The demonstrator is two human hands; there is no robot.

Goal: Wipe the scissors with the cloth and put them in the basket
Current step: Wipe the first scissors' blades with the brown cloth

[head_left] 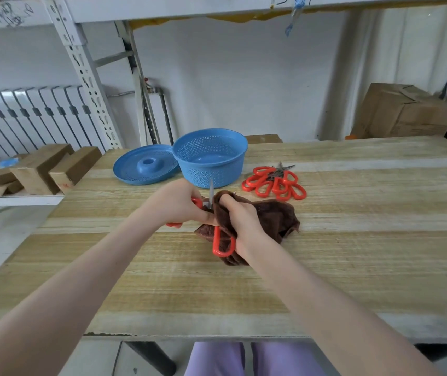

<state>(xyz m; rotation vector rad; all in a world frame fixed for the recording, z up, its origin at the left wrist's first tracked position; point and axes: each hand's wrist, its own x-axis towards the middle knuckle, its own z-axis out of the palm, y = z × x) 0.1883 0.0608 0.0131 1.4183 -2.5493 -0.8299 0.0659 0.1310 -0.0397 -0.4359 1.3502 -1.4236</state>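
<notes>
Lying on the wooden workbench (pixel 352 253), just in front of the blue perforated basket (pixel 211 156), the brown cloth (pixel 273 215) is being bunched by the right hand (pixel 241 221), which is pinching one blade through it. The left hand (pixel 178 202) is gripping a red handle of the opened scissors (pixel 216 238), whose bare blade is pointing toward the basket. Wiping is likely going best with the cloth folded over the flat and sliding tipward, fingers off the edge. The scissors are sitting between both hands, touching each.

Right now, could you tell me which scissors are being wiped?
The pair in the left hand, wrapped in the brown cloth the right hand grips; the other scissors lie heaped beside the basket.
</notes>
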